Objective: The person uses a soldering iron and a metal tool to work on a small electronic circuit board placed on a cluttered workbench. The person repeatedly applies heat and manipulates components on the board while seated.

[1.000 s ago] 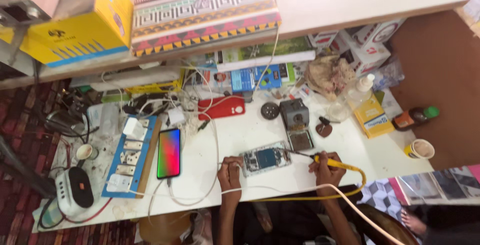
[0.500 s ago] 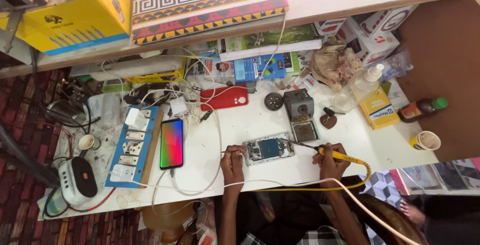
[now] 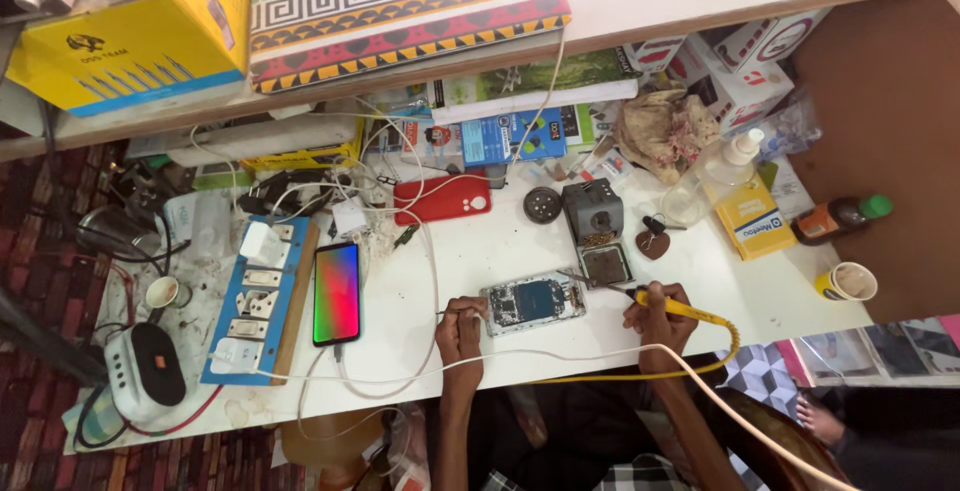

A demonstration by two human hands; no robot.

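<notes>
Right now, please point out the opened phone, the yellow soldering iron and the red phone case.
opened phone (image 3: pixel 533 302), head view, middle of its circuit board
yellow soldering iron (image 3: pixel 690 308), head view, its handle
red phone case (image 3: pixel 441 199), head view, its centre

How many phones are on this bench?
3: an opened phone between the left hand and right hand, a lit phone beside the socket strip, a red-backed one behind. Clutter may hide more.
</notes>
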